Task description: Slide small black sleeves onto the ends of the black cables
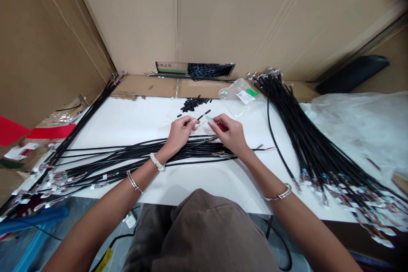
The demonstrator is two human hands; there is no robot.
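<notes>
Brown clothing (207, 233) sat nearest, below the white worktop (143, 114). Left hand (180, 132) pinched a short black tube (203, 114); right hand (228, 132) gripped a red-handled knife (219, 126) just beside it, above loose black cables (143, 153).

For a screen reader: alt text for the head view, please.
On a white table, the left hand pinches a short black tube, the right hand holds a red-handled cutter, above black wire harnesses.
</notes>
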